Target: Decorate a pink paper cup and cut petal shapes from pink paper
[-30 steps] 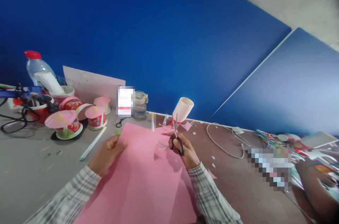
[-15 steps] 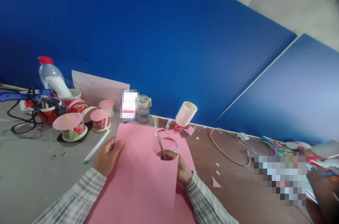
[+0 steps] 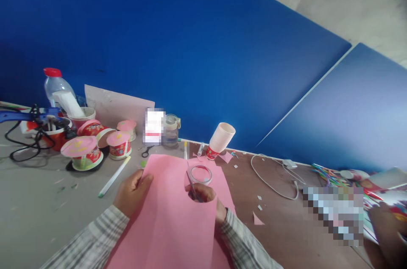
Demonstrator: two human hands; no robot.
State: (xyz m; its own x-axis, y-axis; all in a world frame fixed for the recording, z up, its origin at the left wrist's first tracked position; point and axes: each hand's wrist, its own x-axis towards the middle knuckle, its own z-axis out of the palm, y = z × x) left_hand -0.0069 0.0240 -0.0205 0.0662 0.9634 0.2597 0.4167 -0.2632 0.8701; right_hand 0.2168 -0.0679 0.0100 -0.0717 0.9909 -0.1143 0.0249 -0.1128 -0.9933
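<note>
My left hand [image 3: 133, 192] grips the left edge of a pink paper sheet [image 3: 178, 226], thumb on top. The sheet is raised and bent, with a curved cut in its right upper part. My right hand [image 3: 205, 195] is closed at that cut, partly behind the paper, around what look like scissors [image 3: 191, 176]. Their thin grey blades point away from me; the handles are hidden. Just beyond the right hand a round clear ring or rim [image 3: 201, 167] lies on more pink paper [image 3: 225, 190].
Paper cups with pink discs [image 3: 118, 138], a marker [image 3: 114, 177] and dark-handled scissors [image 3: 147, 151] are at left. Beyond stand a jar [image 3: 171, 131] and stacked cups [image 3: 221, 140]. A white cable [image 3: 276, 192] and paper scraps [image 3: 258, 218] lie right. Another person's hand [image 3: 386, 222] is far right.
The grey blades have closed together and my right hand has come further through the cut, which gapes wider. The sheet's far edge has dipped, uncovering the dark-handled scissors on the table.
</note>
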